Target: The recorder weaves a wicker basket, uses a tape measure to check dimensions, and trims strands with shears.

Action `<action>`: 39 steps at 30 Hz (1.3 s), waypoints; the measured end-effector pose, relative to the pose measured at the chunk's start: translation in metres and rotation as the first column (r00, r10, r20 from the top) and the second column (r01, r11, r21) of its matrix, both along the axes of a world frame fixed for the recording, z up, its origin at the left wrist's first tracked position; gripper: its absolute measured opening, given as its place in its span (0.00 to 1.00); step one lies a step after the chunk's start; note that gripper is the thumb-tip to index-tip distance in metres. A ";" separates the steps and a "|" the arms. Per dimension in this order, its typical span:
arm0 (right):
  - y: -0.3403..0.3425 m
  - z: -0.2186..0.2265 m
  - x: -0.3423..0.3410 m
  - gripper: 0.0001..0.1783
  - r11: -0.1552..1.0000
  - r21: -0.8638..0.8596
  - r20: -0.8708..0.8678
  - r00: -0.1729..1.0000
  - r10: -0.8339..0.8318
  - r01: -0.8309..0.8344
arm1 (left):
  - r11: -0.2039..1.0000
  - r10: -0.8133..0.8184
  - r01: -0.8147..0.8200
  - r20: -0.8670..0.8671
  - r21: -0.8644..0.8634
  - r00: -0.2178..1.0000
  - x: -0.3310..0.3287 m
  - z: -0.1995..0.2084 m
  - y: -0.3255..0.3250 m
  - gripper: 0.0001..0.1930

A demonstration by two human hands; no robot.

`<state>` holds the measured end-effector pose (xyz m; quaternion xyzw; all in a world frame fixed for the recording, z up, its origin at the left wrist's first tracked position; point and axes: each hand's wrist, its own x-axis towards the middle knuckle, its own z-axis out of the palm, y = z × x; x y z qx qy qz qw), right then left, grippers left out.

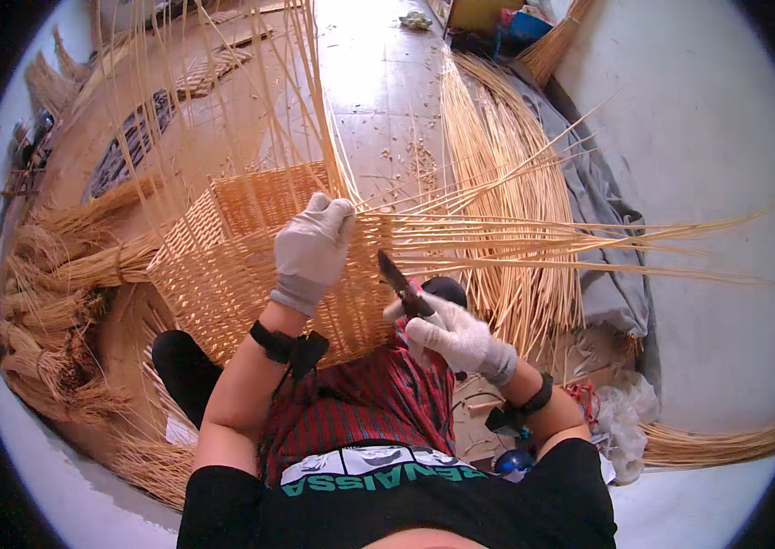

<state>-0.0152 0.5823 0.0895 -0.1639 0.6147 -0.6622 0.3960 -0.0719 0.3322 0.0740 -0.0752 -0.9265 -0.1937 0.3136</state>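
A half-woven wicker basket (268, 274) of golden rods lies tilted across my lap. My left hand (312, 249), in a white glove, is closed at its upper right corner, with fingers pinched around the rods at the rim. Long loose rods (534, 240) stick out to the right from that corner, and others rise toward the top of the view. My right hand (449, 331), also gloved, grips a dark-bladed cutting tool (395, 274). Its blade points up and left beside the basket's right edge, and the fingers partly hide the handle.
Long rods (515, 201) lie in a heap on grey cloth (621, 274) to the right. Tied bundles of thin stalks (53, 320) are piled on the left. Cut bits (419, 165) litter the floor ahead. A clear plastic bag (627, 421) sits near my right elbow.
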 end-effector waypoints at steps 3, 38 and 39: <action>-0.005 0.043 -0.025 0.28 0.937 0.071 -0.799 0.581 -0.152 0.343 | 0.988 -0.033 0.034 -0.006 0.150 0.999 0.006 0.004 -0.003 0.06; -0.138 0.140 -0.175 0.05 0.443 0.666 -0.129 -0.492 0.861 0.600 | 0.970 -0.039 0.162 0.541 -0.182 0.840 -0.080 0.025 0.127 0.13; -0.139 0.139 -0.177 0.04 0.480 0.643 -0.128 -0.534 0.836 0.597 | 0.967 -0.050 0.191 0.612 -0.168 0.789 -0.081 0.027 0.125 0.13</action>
